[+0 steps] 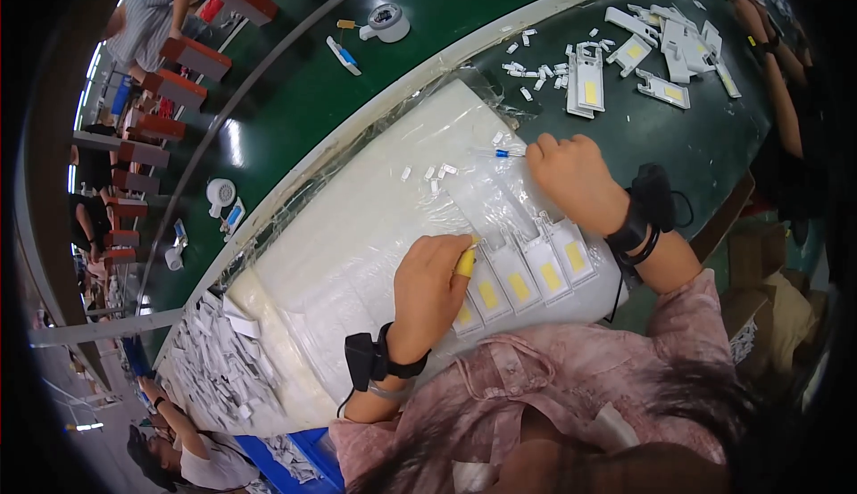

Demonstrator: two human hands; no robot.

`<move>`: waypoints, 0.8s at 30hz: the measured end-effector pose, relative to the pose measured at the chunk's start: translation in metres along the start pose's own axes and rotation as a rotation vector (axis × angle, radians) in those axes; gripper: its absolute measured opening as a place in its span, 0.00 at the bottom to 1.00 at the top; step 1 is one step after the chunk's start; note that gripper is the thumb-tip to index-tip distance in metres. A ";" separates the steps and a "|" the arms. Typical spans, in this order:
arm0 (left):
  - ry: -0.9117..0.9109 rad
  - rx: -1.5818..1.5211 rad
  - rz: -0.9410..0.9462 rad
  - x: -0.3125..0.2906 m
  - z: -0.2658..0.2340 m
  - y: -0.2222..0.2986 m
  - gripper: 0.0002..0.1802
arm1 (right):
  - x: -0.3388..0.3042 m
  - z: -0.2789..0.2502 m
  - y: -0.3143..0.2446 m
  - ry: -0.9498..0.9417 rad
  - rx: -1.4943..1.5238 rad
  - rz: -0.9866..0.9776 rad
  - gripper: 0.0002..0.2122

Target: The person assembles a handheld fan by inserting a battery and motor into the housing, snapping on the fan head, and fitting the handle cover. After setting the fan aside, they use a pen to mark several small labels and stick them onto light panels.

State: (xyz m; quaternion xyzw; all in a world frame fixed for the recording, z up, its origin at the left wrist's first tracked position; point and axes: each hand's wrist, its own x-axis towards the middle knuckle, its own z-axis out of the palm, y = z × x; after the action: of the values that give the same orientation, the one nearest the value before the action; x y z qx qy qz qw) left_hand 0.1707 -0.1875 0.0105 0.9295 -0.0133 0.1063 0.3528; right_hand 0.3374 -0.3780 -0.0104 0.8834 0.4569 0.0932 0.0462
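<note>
Left hand (430, 287), nearest my view, presses a yellow-capped fingertip (466, 263) onto the near end of a row of white tags (522, 273).

I see those tags, each with a yellow patch, lying side by side on the plastic-covered white pad (357, 217), the row running right and slightly away, long axes pointing away. Farther right, my right hand (571, 177) is clenched about a thin blue-tipped tool (502, 152), its tip pointing left toward small white clips (437, 173).

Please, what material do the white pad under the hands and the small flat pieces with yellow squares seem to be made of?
The pad looks like soft white foam under a clear plastic film: matte, with shiny wrinkles at its edge. The pieces look like hard white moulded plastic, smooth, each with a flat yellow panel; the panel's material cannot be told.
</note>
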 end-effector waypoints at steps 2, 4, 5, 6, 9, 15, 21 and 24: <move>0.018 0.081 -0.009 -0.009 0.001 0.002 0.19 | 0.000 -0.001 0.010 0.062 0.176 0.016 0.05; 0.030 0.160 0.008 -0.018 0.003 0.002 0.19 | 0.002 -0.011 0.012 0.121 0.356 0.032 0.05; 0.038 0.236 0.036 -0.021 0.003 0.002 0.20 | 0.003 -0.023 0.007 0.214 0.710 0.048 0.05; 0.041 0.236 0.029 -0.023 0.005 0.001 0.20 | 0.003 -0.029 0.002 0.304 1.066 0.064 0.06; 0.156 0.321 0.108 -0.026 0.015 -0.001 0.19 | 0.002 -0.018 -0.010 0.344 1.146 -0.282 0.07; 0.211 0.286 0.031 -0.027 0.020 0.003 0.19 | -0.006 -0.008 -0.036 0.130 1.177 -0.339 0.05; 0.188 0.367 0.042 -0.029 0.020 0.002 0.18 | -0.002 -0.013 -0.039 0.063 0.929 -0.492 0.13; 0.209 0.409 0.073 -0.031 0.023 0.001 0.18 | -0.003 -0.008 -0.042 0.059 0.891 -0.481 0.16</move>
State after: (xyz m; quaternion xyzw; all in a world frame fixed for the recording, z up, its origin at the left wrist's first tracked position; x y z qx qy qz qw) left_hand 0.1442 -0.2047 -0.0119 0.9645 0.0115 0.2154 0.1523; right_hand 0.3002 -0.3563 -0.0099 0.6839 0.6441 -0.0993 -0.3279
